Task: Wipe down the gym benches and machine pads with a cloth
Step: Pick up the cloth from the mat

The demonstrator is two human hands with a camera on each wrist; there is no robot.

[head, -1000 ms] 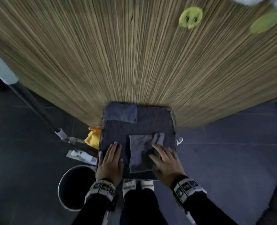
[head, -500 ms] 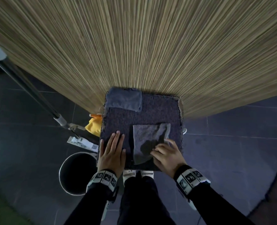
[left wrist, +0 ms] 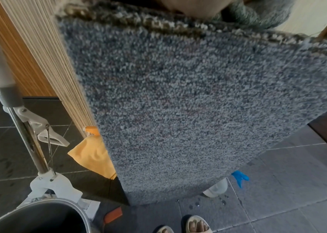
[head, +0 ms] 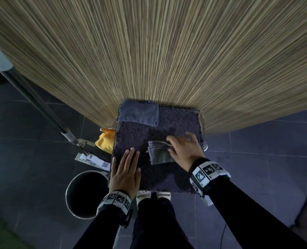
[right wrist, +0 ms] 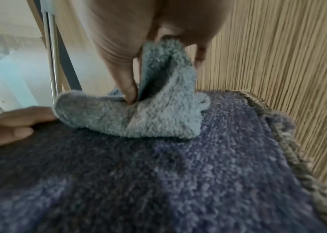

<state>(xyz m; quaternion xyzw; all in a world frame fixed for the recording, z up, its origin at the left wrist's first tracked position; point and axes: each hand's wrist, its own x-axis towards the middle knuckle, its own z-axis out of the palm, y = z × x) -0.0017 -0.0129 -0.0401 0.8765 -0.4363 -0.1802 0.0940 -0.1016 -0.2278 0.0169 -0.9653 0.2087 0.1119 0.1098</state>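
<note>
**Right hand folds the grey cloth on the carpeted pad**

The right hand (head: 184,150) pinches the grey cloth (head: 159,152) between the thumb and the curled fingers. In the right wrist view one part of the cloth is lifted up and folded under the palm, while the rest lies on the carpeted pad (head: 160,174). The cloth is directly below and to the left of the right hand, and its lower edge lies flat on the pad.

The left hand (head: 125,170) lies flat on the pad, fingers straight and close together, holding nothing. It is just to the left of the cloth and does not touch it, as far as the head view shows.

Beyond the fingers of both hands, at the far left corner of the pad, a folded blue-grey cloth (head: 138,113) rests near the striped wall (head: 167,51).

Left of the left hand, on the floor, stand a metal bucket (head: 71,186), a yellow cloth (head: 105,142) and a mop handle (head: 36,99).
</note>
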